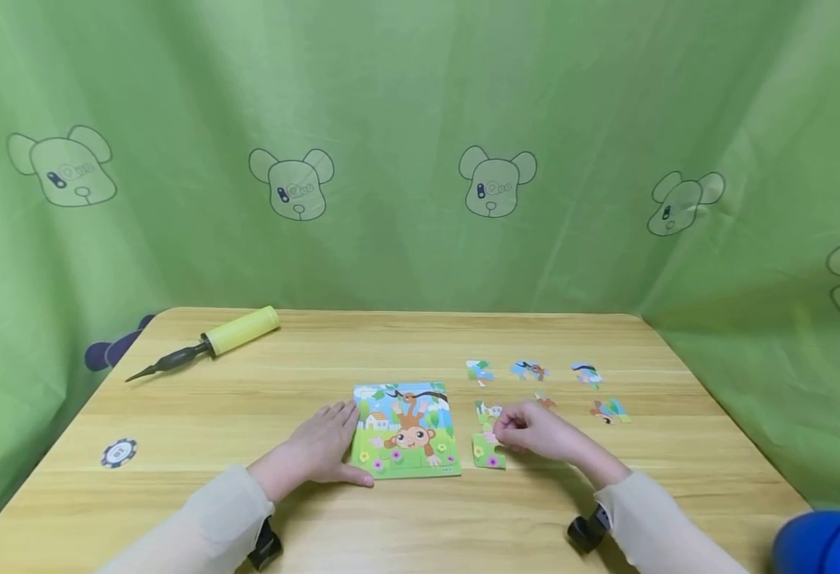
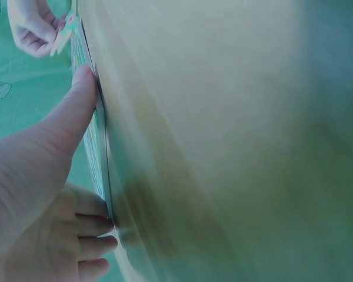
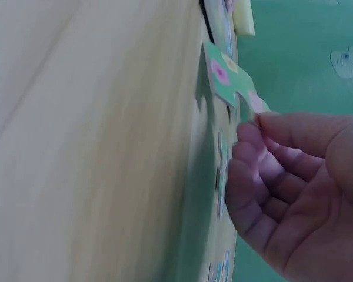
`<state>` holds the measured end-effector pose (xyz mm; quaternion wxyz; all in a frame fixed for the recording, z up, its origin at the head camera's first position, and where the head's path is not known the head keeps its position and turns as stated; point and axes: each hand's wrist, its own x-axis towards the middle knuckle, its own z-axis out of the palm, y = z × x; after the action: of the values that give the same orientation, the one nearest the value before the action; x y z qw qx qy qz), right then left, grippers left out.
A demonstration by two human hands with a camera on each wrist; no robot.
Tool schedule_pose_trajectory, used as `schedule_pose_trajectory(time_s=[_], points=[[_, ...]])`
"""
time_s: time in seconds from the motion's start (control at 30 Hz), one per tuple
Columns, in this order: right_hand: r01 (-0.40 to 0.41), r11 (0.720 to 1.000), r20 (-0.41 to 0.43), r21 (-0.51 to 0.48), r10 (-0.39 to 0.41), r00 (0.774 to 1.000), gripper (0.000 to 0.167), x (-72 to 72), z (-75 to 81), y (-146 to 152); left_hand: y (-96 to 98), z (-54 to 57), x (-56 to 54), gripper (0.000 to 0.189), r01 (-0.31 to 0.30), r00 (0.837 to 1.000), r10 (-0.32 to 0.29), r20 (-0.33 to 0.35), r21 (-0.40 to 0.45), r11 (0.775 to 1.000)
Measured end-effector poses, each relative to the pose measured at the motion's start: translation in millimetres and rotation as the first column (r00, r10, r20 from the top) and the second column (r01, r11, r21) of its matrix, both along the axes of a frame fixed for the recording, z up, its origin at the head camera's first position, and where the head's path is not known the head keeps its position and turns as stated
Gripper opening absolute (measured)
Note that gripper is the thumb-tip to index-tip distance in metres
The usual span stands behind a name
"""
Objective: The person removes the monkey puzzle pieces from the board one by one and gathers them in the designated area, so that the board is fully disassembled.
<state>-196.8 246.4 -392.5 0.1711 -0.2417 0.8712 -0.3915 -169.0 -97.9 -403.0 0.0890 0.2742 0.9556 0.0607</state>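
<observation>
A square jigsaw puzzle (image 1: 407, 462) with a picture of a monkey hanging from a branch lies on the table. My left hand (image 1: 323, 448) rests against its left side, fingers extended along that edge and thumb at the near left corner. Just right of the puzzle, my right hand (image 1: 536, 430) pinches a green flowered puzzle piece (image 1: 488, 453) between thumb and fingertips. The right wrist view shows this piece (image 3: 226, 73) tilted and raised off the tabletop. Beyond it lies a piece with a house (image 1: 488, 409), partly covered by the right hand.
Several loose puzzle pieces (image 1: 530, 370) lie spread at the right. A yellow and black hand pump (image 1: 242, 331) lies at the back left, and a poker chip (image 1: 119, 453) at the left. A blue rounded object (image 1: 829, 542) shows at the lower right corner.
</observation>
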Motion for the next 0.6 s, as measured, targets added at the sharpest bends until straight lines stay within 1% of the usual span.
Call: schedule_pose_trajectory(time_s=[0.23, 0.47, 0.6], points=[[-0.036, 0.999, 0.045, 0.026, 0.035, 0.998, 0.011, 1.6, -5.3, 18, 0.2, 0.7, -0.4, 0.106, -0.004, 1.000, 0.004, 0.011, -0.003, 1.000], [-0.056, 0.996, 0.061, 0.070, 0.052, 0.997, 0.009, 2.7, -6.5, 21, -0.1, 0.0, -0.4, 0.106, 0.000, 1.000, 0.000, 0.006, -0.006, 1.000], [-0.061, 0.995, 0.076, 0.078, 0.055, 0.996, 0.008, 3.9, -6.7, 20, -0.1, -0.9, -0.5, 0.106, 0.003, 1.000, -0.003, 0.004, -0.005, 1.000]])
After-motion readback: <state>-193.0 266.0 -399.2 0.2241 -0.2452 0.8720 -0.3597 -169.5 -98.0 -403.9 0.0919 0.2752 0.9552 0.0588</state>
